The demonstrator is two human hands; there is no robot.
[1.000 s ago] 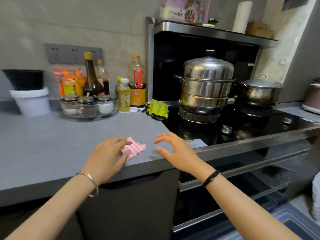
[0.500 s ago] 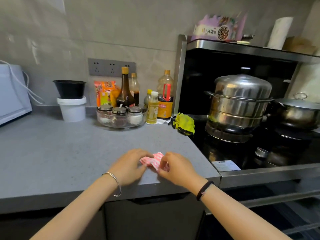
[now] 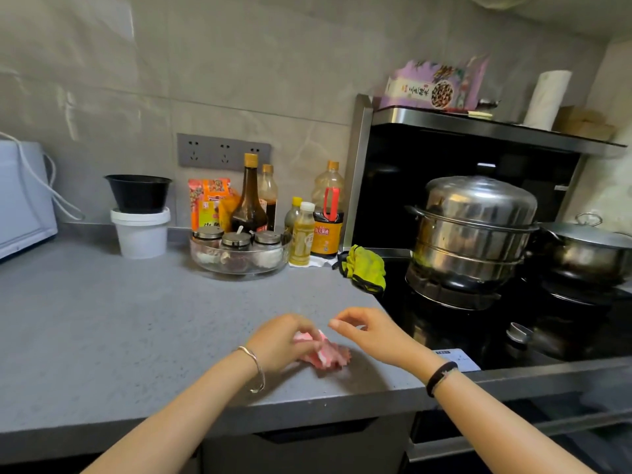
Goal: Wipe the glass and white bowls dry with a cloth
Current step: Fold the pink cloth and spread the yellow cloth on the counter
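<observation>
We stand at the grey counter (image 3: 102,319), with the black stove (image 3: 461,333) to its right bearing a steel pot (image 3: 475,230). Our right hand (image 3: 371,331) hovers with fingers loosely curled, holding nothing. Our left hand (image 3: 282,340) grips the pink cloth (image 3: 330,355), which lies on the counter near its front edge.
</observation>
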